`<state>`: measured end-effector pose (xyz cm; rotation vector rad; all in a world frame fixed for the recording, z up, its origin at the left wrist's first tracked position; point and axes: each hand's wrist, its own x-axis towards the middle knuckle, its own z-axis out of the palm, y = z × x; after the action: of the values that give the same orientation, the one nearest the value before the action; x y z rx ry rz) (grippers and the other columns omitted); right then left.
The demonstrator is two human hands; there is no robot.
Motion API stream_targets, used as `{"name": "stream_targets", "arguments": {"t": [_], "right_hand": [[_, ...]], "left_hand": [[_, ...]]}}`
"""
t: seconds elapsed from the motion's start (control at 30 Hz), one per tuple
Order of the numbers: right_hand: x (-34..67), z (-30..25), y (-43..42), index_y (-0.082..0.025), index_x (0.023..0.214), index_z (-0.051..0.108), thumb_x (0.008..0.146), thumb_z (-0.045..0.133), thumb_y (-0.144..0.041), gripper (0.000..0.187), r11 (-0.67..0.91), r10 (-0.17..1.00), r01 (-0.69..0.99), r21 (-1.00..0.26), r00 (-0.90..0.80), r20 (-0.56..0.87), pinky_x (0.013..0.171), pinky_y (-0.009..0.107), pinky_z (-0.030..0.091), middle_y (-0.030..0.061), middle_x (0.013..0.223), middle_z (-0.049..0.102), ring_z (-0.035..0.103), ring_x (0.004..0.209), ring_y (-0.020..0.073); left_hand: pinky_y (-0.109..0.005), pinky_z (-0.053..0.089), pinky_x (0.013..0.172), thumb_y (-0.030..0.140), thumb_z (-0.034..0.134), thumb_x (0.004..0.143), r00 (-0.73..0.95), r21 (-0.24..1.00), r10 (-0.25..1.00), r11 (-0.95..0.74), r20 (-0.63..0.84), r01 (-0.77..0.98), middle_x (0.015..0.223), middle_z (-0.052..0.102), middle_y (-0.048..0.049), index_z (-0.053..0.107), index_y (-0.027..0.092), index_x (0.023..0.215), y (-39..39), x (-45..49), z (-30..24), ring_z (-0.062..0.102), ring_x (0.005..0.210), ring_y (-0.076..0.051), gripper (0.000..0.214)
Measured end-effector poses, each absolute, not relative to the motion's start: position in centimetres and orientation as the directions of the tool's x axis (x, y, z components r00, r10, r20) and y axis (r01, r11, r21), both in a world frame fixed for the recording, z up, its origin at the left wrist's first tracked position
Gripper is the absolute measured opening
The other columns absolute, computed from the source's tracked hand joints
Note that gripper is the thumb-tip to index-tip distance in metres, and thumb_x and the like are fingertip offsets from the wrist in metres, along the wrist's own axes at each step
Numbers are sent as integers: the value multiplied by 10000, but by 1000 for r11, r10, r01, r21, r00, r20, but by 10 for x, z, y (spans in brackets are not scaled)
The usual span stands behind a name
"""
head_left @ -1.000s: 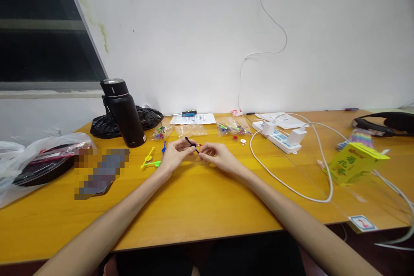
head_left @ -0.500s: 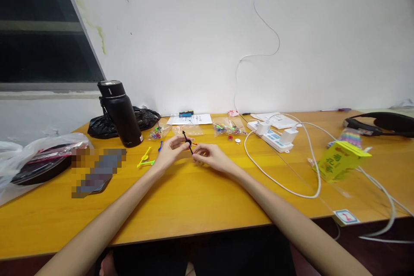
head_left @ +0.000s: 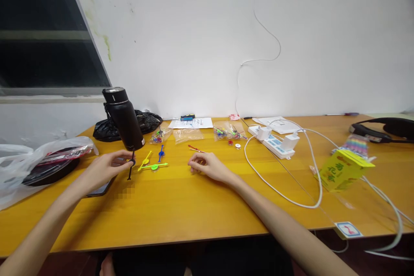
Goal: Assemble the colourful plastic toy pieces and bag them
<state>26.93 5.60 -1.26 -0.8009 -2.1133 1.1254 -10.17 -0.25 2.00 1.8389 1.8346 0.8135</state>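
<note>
Between the thumb and fingers of my left hand (head_left: 108, 168) is a black spinner arrow (head_left: 130, 172), held at its round hub, with its shaft pointing up and down. Close to its right lie a yellow spinner arrow (head_left: 147, 158), a blue spinner arrow (head_left: 161, 153) and a green spinner arrow (head_left: 155, 167), whose ends nearly meet. My right hand (head_left: 207, 167) is on the table with its fingers curled together; their inside is hidden. Just behind it lies a red spinner arrow (head_left: 195, 148), apart from the fingers.
A black bottle (head_left: 124, 120), a phone (head_left: 100, 189) and a plastic bag (head_left: 19, 159) stand or lie at left. Small bags of parts (head_left: 229, 131) are at the back. A power strip (head_left: 274, 144), white cables (head_left: 265, 185) and a yellow box (head_left: 343, 170) occupy the right.
My left hand has moved left and toward me with the black spinner arrow, away from my right hand. My right hand has let go of the arrow and stayed nearly in place.
</note>
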Motion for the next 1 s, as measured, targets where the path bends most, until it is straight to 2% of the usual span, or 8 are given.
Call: {"name": "stream_targets", "arguments": {"t": [0.17, 0.3, 0.47, 0.53, 0.6, 0.73, 0.9, 1.0], "right_hand": [[271, -13, 56, -177, 932, 656, 949, 592, -478, 308, 440, 742, 212, -873, -633, 220, 733, 278, 520, 63, 848, 765, 712, 779, 177], [273, -17, 59, -174, 965, 660, 958, 582, -457, 294, 442, 746, 202, -874, -623, 234, 741, 288, 517, 72, 853, 761, 704, 779, 182], [285, -18, 72, -176, 985, 657, 987, 527, -444, 298, 458, 770, 269, -847, -596, 227, 740, 283, 508, 67, 857, 756, 702, 786, 183], [296, -17, 82, -183, 968, 666, 996, 507, -416, 284, 512, 807, 415, -752, -531, 257, 724, 283, 485, 57, 846, 748, 687, 763, 182], [311, -16, 93, -187, 937, 673, 987, 512, -352, 237, 535, 844, 619, -575, -418, 335, 727, 294, 458, 64, 865, 738, 665, 778, 193], [337, -15, 111, -188, 882, 661, 938, 512, -207, 160, 400, 817, 878, -262, -212, 537, 844, 355, 428, 104, 945, 720, 614, 958, 257], [355, -16, 119, -204, 875, 650, 928, 504, -203, 155, 279, 799, 952, -124, -159, 580, 909, 404, 398, 107, 992, 708, 576, 1013, 282], [367, -14, 118, -193, 860, 652, 916, 538, -249, 139, 179, 830, 977, -118, -85, 551, 883, 412, 389, 132, 1020, 702, 579, 1012, 300]], "left_hand": [[-333, 521, 886, 608, 672, 749, 2, 566, 1000, -12, 18, 824, 1065, 776, -100, 752, 201, 1003, 4, -106, 12, 718, 1000, -302, 487], [-333, 520, 819, 600, 630, 775, -11, 574, 997, 52, -75, 817, 999, 784, -102, 724, 182, 1073, 7, -101, 6, 730, 919, -290, 522], [-348, 511, 838, 614, 615, 769, -3, 507, 999, 26, -47, 862, 941, 786, -77, 741, 214, 978, 8, -106, 0, 723, 907, -299, 469], [-358, 510, 849, 616, 620, 757, -11, 473, 999, 25, -32, 881, 982, 782, -84, 754, 222, 948, 10, -109, -4, 714, 943, -315, 458], [-367, 513, 848, 627, 621, 751, -10, 447, 1000, 21, -27, 895, 1025, 776, -88, 762, 229, 947, 12, -112, -6, 708, 955, -324, 465], [-384, 518, 852, 658, 600, 752, -2, 438, 1000, 3, -3, 899, 1084, 765, -86, 761, 248, 958, 14, -115, 3, 706, 967, -335, 486], [-409, 512, 796, 665, 549, 766, -84, 434, 990, 29, 110, 900, 976, 774, -44, 731, 278, 935, 13, -93, 42, 709, 887, -346, 460], [-363, 505, 774, 614, 524, 843, -1, 517, 993, -60, 118, 854, 948, 766, -27, 710, 286, 1001, 16, -57, 63, 704, 877, -299, 408]]}}
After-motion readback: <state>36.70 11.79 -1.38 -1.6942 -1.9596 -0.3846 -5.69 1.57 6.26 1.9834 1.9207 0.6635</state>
